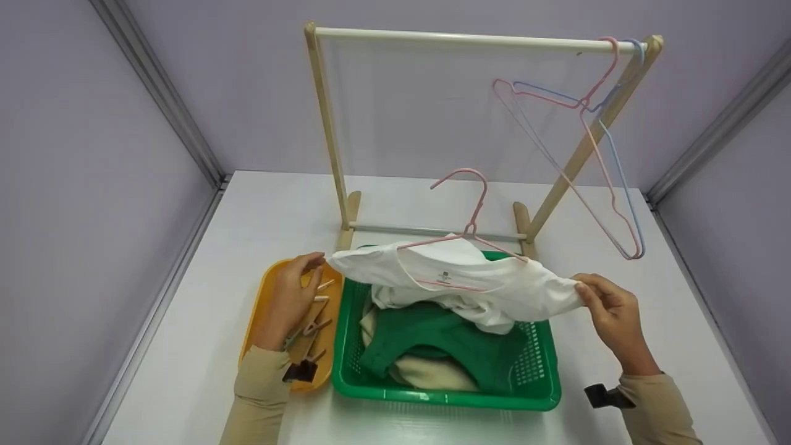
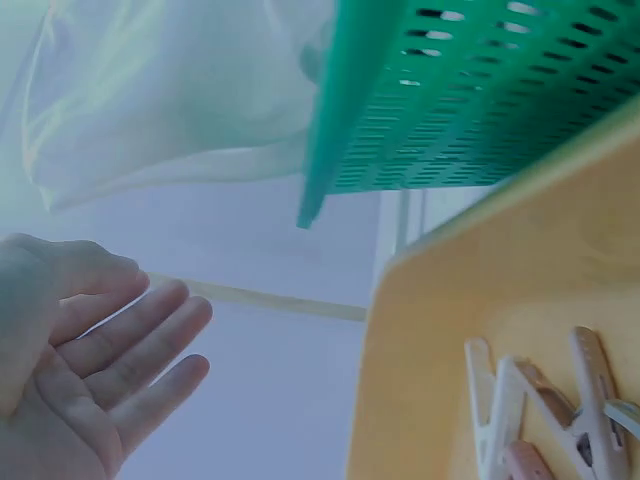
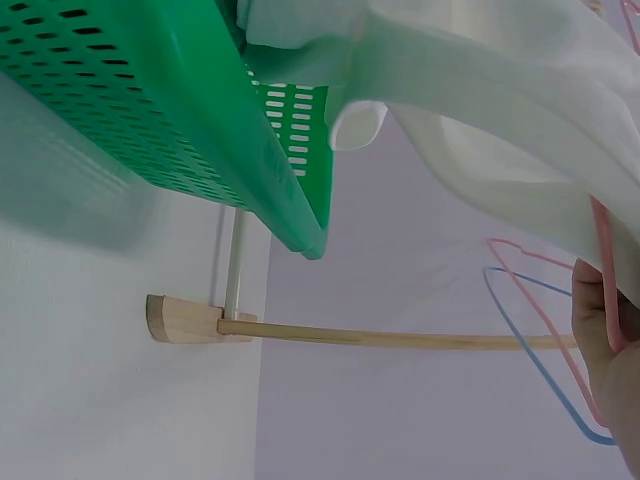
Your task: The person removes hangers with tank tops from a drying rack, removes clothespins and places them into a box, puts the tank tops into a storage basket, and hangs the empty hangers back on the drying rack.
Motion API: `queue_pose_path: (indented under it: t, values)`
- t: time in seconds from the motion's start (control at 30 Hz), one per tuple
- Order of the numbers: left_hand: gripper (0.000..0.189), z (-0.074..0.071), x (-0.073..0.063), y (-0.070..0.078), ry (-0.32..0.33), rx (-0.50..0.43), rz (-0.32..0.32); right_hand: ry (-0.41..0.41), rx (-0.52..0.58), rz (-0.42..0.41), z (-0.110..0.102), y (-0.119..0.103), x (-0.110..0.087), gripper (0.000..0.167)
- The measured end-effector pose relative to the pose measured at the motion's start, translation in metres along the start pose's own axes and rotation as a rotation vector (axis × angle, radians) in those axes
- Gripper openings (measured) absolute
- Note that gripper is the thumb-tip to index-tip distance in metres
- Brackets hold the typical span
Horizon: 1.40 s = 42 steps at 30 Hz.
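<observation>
A white T-shirt [image 1: 519,287] is spread over a pink hanger [image 1: 473,225], whose hook rises out of the neck opening. My right hand [image 1: 612,312] pinches the shirt at its right sleeve; in the right wrist view the pink hanger's end [image 3: 606,270] shows at the fingers inside the sleeve. My left hand [image 1: 290,300] is beside the left sleeve, above the orange tray [image 1: 247,346]. In the left wrist view its fingers [image 2: 130,350] are loosely extended, apart from the shirt and holding nothing. The shirt's lower part lies bunched over the green basket [image 1: 445,397].
Green cloth [image 1: 445,321] and cream cloth [image 1: 432,374] lie in the basket. Several clothespins [image 1: 316,327] are in the tray. Behind stands a wooden rack with a white rail [image 1: 469,40]; a pink hanger [image 1: 556,167] and a blue hanger [image 1: 618,161] hang at its right end.
</observation>
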<state>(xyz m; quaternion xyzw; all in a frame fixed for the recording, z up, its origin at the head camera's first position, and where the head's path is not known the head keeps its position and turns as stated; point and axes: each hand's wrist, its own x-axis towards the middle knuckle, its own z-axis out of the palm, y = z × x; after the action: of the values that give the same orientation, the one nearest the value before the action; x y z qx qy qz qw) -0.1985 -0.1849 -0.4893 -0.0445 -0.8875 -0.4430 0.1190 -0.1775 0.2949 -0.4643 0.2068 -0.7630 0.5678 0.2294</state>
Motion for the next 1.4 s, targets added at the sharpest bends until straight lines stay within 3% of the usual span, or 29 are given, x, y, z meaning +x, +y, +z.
queue_pose_path:
  t: [0.33,0.57,0.9,1.17,1.4]
  values:
    - [0.025,-0.004,-0.001,0.017,0.083,-0.022,0.115,-0.009,-0.015,0.0,-0.001,-0.002,0.001,0.012]
    - [0.024,0.001,0.002,0.033,0.124,-0.061,0.267,-0.013,-0.004,-0.017,0.0,-0.001,0.001,0.012]
    - [0.027,0.013,0.003,0.05,-0.004,-0.023,0.356,-0.019,-0.057,-0.008,0.003,-0.002,0.0,0.012]
    - [0.024,0.017,0.003,0.059,-0.043,0.069,0.415,-0.047,-0.022,-0.028,0.006,-0.004,-0.001,0.014]
    - [0.021,0.021,0.001,0.064,-0.071,0.036,0.459,-0.058,-0.042,-0.044,0.009,-0.008,0.0,0.016]
